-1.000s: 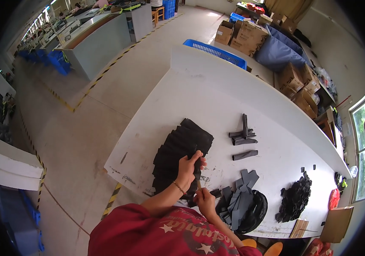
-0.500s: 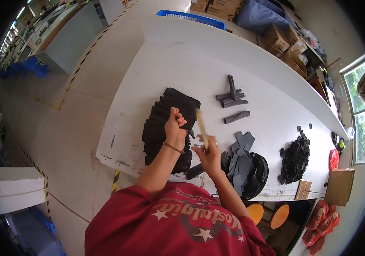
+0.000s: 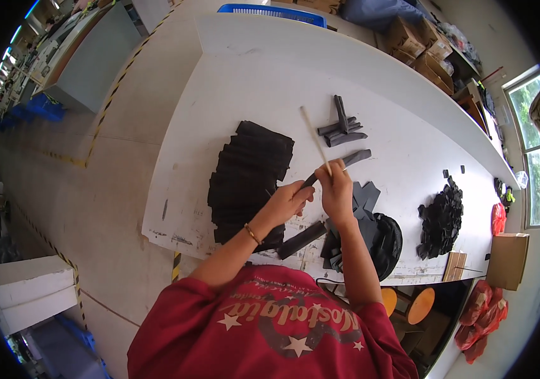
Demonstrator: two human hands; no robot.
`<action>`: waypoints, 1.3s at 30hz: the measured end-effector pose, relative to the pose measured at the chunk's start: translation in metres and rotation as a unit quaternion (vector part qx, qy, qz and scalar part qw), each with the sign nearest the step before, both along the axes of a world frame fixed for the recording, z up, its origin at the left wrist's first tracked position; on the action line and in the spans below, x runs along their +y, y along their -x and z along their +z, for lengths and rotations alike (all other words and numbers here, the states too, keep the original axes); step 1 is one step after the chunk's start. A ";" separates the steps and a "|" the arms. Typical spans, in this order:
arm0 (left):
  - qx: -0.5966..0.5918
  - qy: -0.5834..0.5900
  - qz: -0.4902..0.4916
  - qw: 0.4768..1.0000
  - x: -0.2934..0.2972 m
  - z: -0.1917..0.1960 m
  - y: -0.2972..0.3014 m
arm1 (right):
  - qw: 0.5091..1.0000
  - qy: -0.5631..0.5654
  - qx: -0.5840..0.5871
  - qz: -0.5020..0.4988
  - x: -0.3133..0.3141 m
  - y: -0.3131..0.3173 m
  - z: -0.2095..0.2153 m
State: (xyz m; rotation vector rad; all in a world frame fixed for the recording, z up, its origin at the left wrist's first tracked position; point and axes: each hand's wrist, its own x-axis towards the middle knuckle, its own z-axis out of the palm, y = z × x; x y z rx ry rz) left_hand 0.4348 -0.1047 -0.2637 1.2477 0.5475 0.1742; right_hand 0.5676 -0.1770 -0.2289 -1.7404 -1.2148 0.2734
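Between my hands is a dark fabric tube [image 3: 308, 181], its lower part inside the closed fingers of my left hand [image 3: 290, 201]. My right hand [image 3: 336, 189] pinches a thin pale stick [image 3: 313, 136], which points up and away to the left. Whether the right fingers also touch the tube I cannot tell. Left of the hands lies a wide stack of black fabric pieces [image 3: 244, 180], laid in overlapping rows. Another dark tube [image 3: 303, 240] rests on the table below my left hand. Beyond the right hand lie a single grey tube [image 3: 359, 156] and a small crossed pile of tubes [image 3: 344, 129].
Flat grey pieces [image 3: 363, 205] and a round black bundle [image 3: 388, 243] sit right of my right forearm. Farther right is a heap of small black pieces [image 3: 442, 221] on the white table [image 3: 244, 82]. A raised white ledge [image 3: 345, 57] runs along the far side.
My left hand has lowered and moved right, and a dark tube now shows between the hands. The right hand has risen and moved right with the stick. The view has shifted slightly.
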 end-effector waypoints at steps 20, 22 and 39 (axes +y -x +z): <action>-0.117 -0.068 0.153 0.979 0.021 0.002 -0.043 | 0.939 0.032 0.343 0.001 0.011 -0.023 0.019; -0.138 -0.047 0.180 0.973 0.019 -0.002 -0.047 | 0.945 0.048 0.324 -0.002 0.001 -0.027 -0.001; 0.148 -0.520 -0.162 0.825 -0.118 -0.168 -0.018 | 0.960 0.212 0.131 -0.125 -0.054 -0.104 -0.061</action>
